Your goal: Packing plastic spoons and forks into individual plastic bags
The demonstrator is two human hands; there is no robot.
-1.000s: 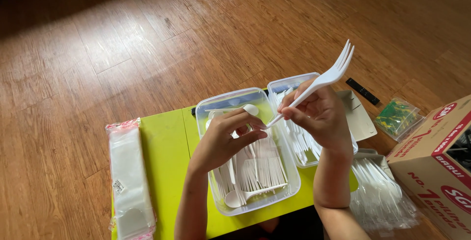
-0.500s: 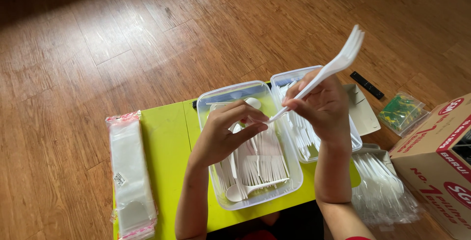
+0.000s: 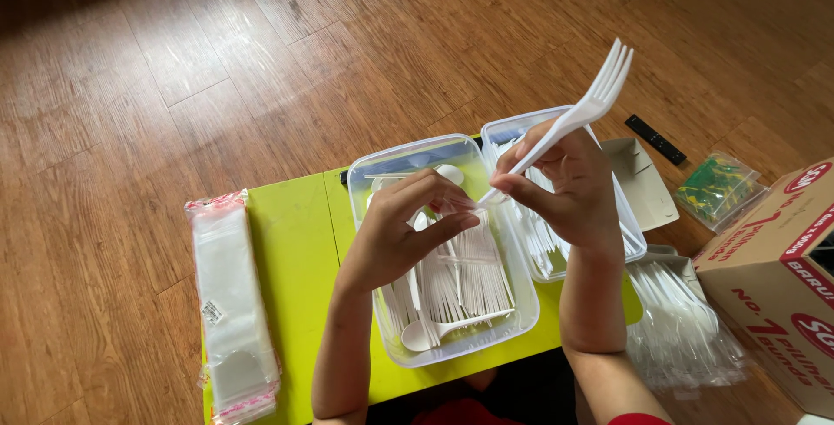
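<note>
The right hand [image 3: 569, 184] is pinched shut on the handle of a white plastic fork [image 3: 569, 118], whose tines point up and to the right, above the far edge of the lime-green low table [image 3: 295, 260]. The left hand [image 3: 401, 234] has its thumb and fingertips drawn together at the lower end of the fork's handle; whether it grips that end or a thin clear film there, I cannot tell.

Below the left hand, a clear rectangular plastic tub [image 3: 512, 321] sits in the middle of the table and holds white plastic spoons laid lengthwise, with one spoon lying across them near the tub's near wall. Just beside it, at the table's right edge, a second clear plastic tub [image 3: 508, 130] holds more white cutlery, partly hidden by the right hand.

Along the table's left edge lies a stack of clear plastic sleeves with red-trimmed ends [image 3: 230, 295]. On the wooden floor [image 3: 217, 60] to the right rest a heap of bagged white cutlery [image 3: 682, 325], a brown cardboard box [image 3: 782, 277] and a small clear bag of green pieces [image 3: 717, 186].
</note>
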